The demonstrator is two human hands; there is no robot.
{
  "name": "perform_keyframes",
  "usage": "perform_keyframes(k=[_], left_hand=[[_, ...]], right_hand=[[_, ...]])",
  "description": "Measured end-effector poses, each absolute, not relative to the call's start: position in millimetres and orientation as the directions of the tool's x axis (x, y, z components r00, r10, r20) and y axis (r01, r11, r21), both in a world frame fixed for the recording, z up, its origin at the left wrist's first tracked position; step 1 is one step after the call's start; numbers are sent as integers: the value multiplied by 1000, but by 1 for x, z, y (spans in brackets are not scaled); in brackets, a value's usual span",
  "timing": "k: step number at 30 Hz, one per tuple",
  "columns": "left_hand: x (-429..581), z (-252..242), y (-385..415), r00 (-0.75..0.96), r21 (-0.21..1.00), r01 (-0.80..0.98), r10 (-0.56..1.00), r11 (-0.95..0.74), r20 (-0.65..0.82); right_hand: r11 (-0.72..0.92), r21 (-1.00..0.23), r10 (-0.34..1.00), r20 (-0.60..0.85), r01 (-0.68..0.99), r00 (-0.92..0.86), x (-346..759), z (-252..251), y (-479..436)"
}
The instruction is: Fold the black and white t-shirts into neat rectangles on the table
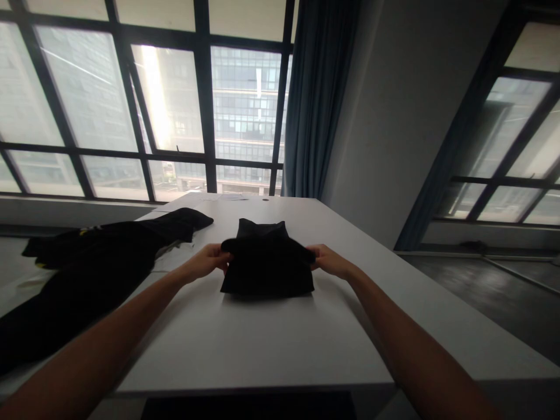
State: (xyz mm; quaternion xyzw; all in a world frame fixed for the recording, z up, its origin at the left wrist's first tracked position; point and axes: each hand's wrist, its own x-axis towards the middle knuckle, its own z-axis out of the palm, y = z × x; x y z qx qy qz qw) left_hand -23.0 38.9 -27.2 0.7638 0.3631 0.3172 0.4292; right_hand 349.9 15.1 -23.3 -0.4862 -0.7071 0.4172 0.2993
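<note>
A black piece of folded cloth (pixel 268 268), perhaps a garment, is on the white table (pixel 249 350) in front of me. Its upper fold is lifted and hangs over the lower part, while a further flap lies behind it. My left hand (pixel 210 261) pinches the left edge of the raised fold, fingers closed. At the opposite edge, my right hand (pixel 328 261) grips the cloth in the same way. Some fingertips are hidden behind the fabric. The cloth is too dark to show seams or details.
To the left, a black garment (pixel 105 274) with small yellow marks lies spread over the table, with some white material under it. Papers (pixel 223 197) lie at the far edge. Beyond are large windows (pixel 166 99), a blue curtain (pixel 315 105) and a wall pillar (pixel 385 116).
</note>
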Motion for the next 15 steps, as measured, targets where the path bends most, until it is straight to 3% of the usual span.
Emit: perform_keyframes(k=[3, 5, 11, 15], left_hand=[[-18, -46, 51, 321, 896, 367, 938, -249, 129], [-19, -53, 55, 295, 860, 463, 952, -212, 76], [-24, -53, 51, 391, 748, 611, 920, -258, -2], [-24, -49, 47, 441, 719, 630, 897, -293, -22]], right_hand=[[22, -857, 996, -26, 514, -87, 347, -38, 26], [-29, -830, 997, -65, 557, -45, 345, -42, 28], [13, -750, 984, -108, 661, -141, 343, -32, 18], [44, -799, 946, -161, 600, -282, 342, -27, 13]])
